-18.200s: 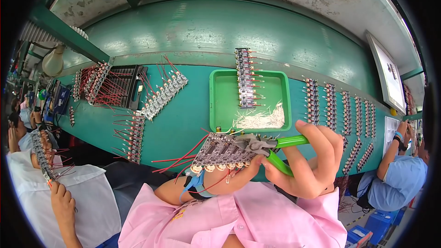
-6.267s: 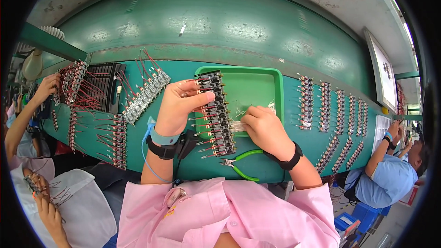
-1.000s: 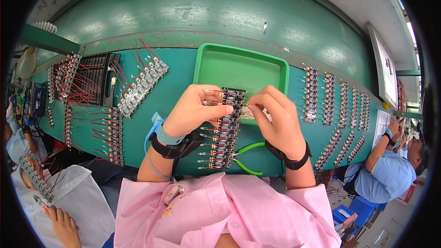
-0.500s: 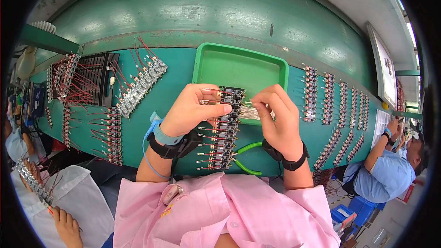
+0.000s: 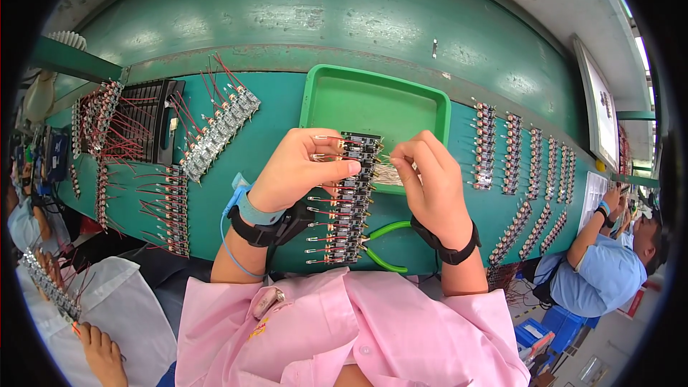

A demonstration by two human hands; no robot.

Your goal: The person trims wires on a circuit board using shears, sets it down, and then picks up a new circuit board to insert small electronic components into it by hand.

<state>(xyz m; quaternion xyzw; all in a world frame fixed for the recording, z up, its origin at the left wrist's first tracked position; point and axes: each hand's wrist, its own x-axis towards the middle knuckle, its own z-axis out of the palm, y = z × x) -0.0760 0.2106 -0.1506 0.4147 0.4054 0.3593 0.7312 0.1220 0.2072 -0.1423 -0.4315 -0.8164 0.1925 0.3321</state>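
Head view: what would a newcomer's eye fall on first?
The green tray stands out near the middle, pale thin pieces in its near end. In front of its left side, the left hand grips a dark strip of boards. Right of the strip's lower end lie green-handled pliers.

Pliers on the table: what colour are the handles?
Bright green handles, clearest in the head view.

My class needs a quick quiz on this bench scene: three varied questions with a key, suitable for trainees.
1. Which of the wearer's hands grips the strip of circuit boards?
2. True or false: the green-handled cutters lie on the worktop.
3. Fill in the blank: a pile of thin pale pieces lies in the green ____.

Key:
1. The left hand.
2. True.
3. Tray.
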